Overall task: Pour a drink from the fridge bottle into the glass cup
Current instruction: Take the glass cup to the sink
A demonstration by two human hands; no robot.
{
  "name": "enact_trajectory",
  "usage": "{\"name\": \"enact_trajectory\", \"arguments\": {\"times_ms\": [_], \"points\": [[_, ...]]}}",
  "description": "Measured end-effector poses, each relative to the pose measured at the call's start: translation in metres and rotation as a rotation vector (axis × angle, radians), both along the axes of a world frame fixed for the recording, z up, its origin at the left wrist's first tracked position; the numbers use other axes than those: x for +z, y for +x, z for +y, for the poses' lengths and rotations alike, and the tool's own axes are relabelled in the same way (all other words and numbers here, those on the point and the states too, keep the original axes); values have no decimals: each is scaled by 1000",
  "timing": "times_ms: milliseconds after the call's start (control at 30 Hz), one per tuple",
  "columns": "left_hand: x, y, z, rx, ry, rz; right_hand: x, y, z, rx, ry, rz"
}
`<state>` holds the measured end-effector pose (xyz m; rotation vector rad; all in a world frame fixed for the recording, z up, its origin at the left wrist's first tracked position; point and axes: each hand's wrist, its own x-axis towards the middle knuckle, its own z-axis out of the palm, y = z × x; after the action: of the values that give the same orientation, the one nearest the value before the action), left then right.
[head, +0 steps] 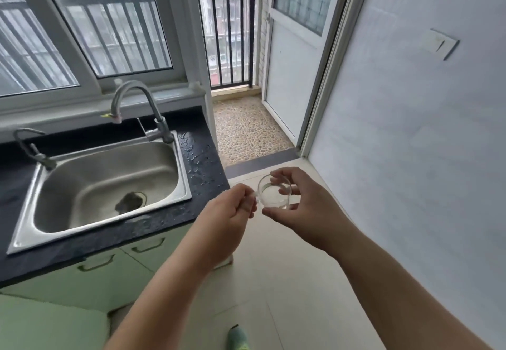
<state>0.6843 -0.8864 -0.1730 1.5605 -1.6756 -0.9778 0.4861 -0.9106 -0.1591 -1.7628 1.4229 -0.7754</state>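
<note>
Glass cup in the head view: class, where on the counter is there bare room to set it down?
The glass cup could go on the wet black counter strip between the sink rim and the counter's right edge. The front strip is narrower. Behind the sink, the taps crowd it.

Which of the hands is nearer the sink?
Left. The left hand pinches the glass cup's handle just off the wet counter corner beside the sink; the right hand grips the cup's far side, over the floor.

Counter (208, 174) edge crowds left; tiled floor (287, 281) seemingly open rightward.
</note>
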Motion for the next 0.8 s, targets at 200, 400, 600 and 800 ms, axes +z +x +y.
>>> {"name": "enact_trajectory", "arguments": {"times_ms": [200,400,600,800], "points": [[-1,0,-77,34,66,10,-10,1,-80,15,26,-23],[-14,8,-140,156,122,-73,-28,18,-169,156,51,-8],[-15,22,-184,360,131,-95,-26,47,-250,396,48,4],[-14,52,-225,473,153,-91,-34,88,-307,481,90,-24]]}}
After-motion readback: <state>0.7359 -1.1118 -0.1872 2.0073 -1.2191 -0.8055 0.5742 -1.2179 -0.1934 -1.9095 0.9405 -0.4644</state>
